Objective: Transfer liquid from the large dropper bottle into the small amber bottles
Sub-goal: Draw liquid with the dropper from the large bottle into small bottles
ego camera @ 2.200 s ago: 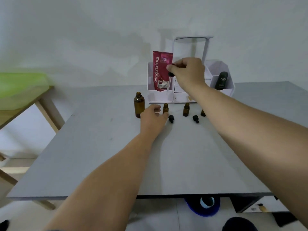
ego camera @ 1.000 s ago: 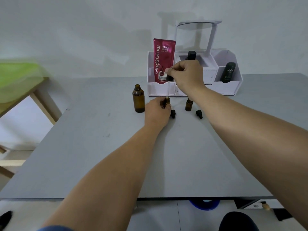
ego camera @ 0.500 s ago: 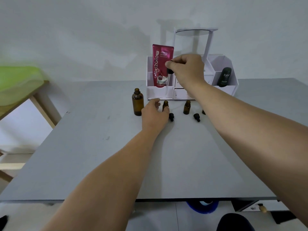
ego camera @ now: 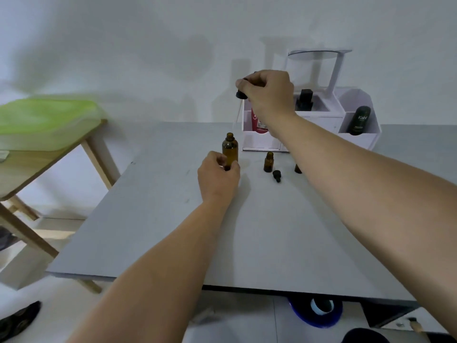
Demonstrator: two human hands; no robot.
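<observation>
Mid-transfer, by the look: right hand pinches the dropper above the large bottle at centre frame, left grip closed around its base; small bottle uncapped, fill unreadable.

Amber bottles, black caps, grey table, white organiser.

desk: matt grey, smooth | large dropper bottle: glossy amber glass | organiser: smooth white plastic | side table: pale wood | dropper: clear tube, black cap
</observation>
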